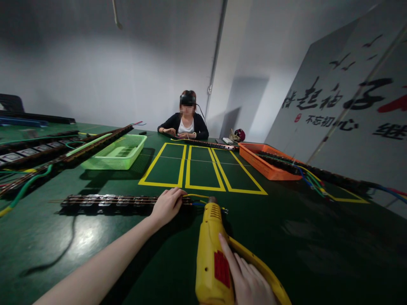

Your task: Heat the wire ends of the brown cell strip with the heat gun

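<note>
A yellow heat gun with a red patch on its side is held in my right hand, the index finger stretched along its body. Its metal nozzle points away from me, over the wires at the right end of a long dark strip assembly. That assembly lies crosswise on the green table. My left hand is closed around its right end, fingers curled over the top. Yellow and blue wires come out beside these fingers.
Yellow-taped rectangles mark the table's middle. A green basket and more strips are at left; an orange basket holds wired strips at right. Across the table sits a person wearing a headset, hands near another strip.
</note>
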`<state>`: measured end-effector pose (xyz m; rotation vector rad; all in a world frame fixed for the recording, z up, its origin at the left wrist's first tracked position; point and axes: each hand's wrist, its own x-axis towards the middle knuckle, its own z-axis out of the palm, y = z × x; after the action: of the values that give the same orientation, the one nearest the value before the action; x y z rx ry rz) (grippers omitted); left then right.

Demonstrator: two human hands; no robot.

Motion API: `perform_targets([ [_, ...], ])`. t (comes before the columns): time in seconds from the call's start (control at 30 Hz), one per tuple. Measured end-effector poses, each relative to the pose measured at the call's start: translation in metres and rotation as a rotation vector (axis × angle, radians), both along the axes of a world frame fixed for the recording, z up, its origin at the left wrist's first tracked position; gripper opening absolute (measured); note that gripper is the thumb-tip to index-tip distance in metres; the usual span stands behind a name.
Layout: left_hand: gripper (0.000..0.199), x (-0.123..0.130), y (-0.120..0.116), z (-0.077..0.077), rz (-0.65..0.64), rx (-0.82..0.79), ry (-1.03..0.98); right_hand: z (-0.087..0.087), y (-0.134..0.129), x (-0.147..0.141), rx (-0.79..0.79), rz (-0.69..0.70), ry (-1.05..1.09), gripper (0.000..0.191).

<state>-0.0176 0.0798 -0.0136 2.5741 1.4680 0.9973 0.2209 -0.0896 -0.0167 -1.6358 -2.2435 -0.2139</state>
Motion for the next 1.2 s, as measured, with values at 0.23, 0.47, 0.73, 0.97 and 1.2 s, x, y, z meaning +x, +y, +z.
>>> perform_targets([
  [0.23,0.023,0.0,-0.002,0.002,-0.016,0.008,-0.005,0.005,0.0,0.006,-0.038,-0.071,0.085,0.118],
  [0.47,0.024,0.002,-0.002,0.002,-0.021,0.016,-0.022,-0.008,-0.003,-0.019,0.041,-0.128,0.029,0.121],
  [0.73,0.038,0.001,0.0,0.003,-0.04,-0.016,-0.06,-0.028,0.002,-0.054,0.258,-0.003,-0.234,0.073],
  [0.97,0.042,-0.002,0.001,0.003,-0.007,-0.044,-0.082,-0.02,0.001,-0.075,0.253,-0.003,-0.276,0.075],
  [1.2,0.041,-0.002,-0.001,0.004,0.003,-0.056,-0.071,-0.021,0.008,-0.064,0.293,0.099,-0.285,0.077],
])
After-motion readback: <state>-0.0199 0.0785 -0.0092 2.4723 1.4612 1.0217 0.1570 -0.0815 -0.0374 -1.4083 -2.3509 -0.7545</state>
